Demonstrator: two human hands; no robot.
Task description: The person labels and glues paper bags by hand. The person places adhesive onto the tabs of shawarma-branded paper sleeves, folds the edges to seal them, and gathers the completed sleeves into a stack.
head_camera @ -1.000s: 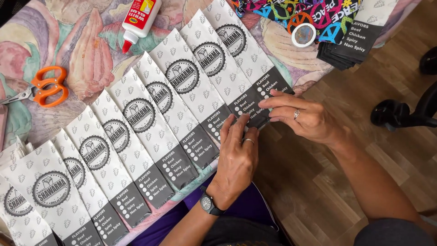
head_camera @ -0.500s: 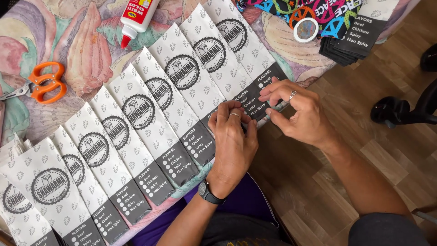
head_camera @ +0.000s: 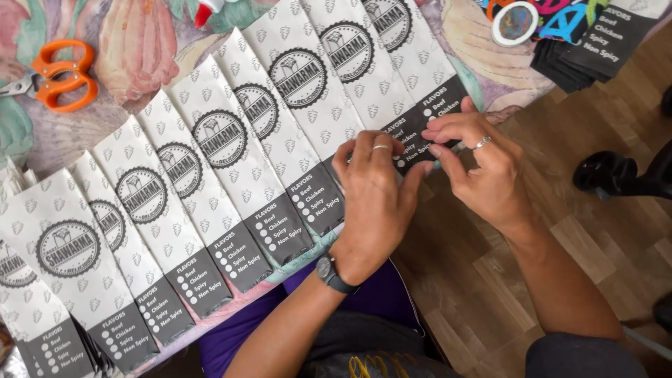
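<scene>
Both hands have shifted up and right along the table edge versus half a second ago, from the neighbouring bag to the dark bottom flap of the next bag over; scissors, bag row and tape roll haven't moved. Head view: left hand point(head_camera: 378, 199) lies palm-down, fingers curled, fingertips point(head_camera: 371, 143) pressing the dark printed flap of a white paper bag point(head_camera: 353, 84), ring on one finger, black wristwatch point(head_camera: 334, 274) at the wrist. Right hand point(head_camera: 483, 175) meets it from the right, thumb and forefinger nearly closed in a pinch on the same flap's lower edge; can't tell whether it actually grips the paper or just presses it. That bag sits second from the right end in a fanned, overlapping row of identical white bags point(head_camera: 175, 168) running diagonally across a floral tablecloth point(head_camera: 126, 49), dark flaps at the near table edge. Orange scissors point(head_camera: 59, 73) top left, well apart from the hands. Tape roll point(head_camera: 514, 22) and a stack of dark labels point(head_camera: 595, 42) at top right. Red glue-bottle tip point(head_camera: 208, 10) at the top edge. Wood floor point(head_camera: 560, 252) under the right forearm.
</scene>
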